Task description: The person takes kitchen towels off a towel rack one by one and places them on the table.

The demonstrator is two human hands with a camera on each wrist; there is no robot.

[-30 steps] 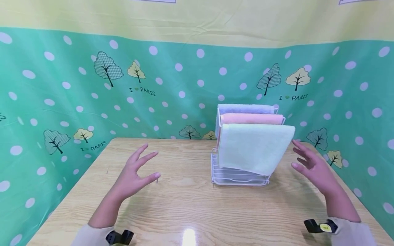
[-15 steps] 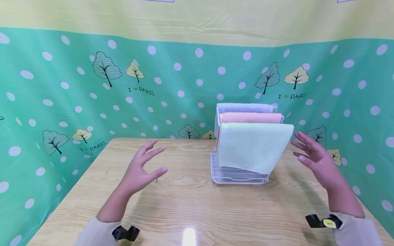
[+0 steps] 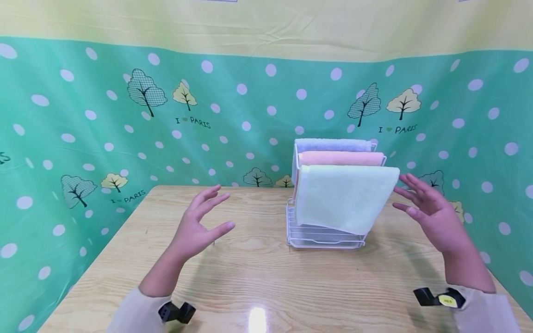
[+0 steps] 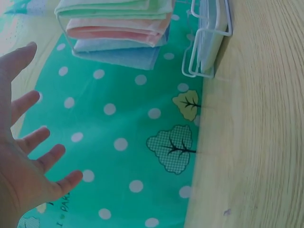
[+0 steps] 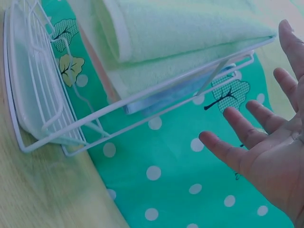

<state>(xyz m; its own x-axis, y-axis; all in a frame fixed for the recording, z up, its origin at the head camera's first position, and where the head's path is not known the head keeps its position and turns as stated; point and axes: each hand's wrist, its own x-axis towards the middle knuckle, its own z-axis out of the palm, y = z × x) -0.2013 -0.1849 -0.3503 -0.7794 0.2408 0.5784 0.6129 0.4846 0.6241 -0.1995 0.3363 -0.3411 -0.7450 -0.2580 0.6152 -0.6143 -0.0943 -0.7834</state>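
Note:
A white wire rack (image 3: pixel 326 243) stands on the table, right of centre in the head view. Over its bars hang a pale green towel (image 3: pixel 343 199) in front, a pink towel (image 3: pixel 341 158) behind it and a blue towel (image 3: pixel 333 145) at the back. My right hand (image 3: pixel 437 217) is raised just right of the green towel, fingers spread and holding nothing; in the right wrist view it stays apart from the rack. My left hand (image 3: pixel 197 226) hovers left of the rack, its fingers spread with nothing in them and a wide gap to the towels.
The wooden table (image 3: pixel 266 286) carries the rack near its back edge. A green dotted cloth (image 3: pixel 233 106) with printed trees hangs behind and along both sides. In the left wrist view a white tray (image 4: pixel 213 38) shows in the rack's base.
My left hand has moved to the right and slightly up. My right hand has shifted up and slightly right beside the green towel. Rack and towels have not moved.

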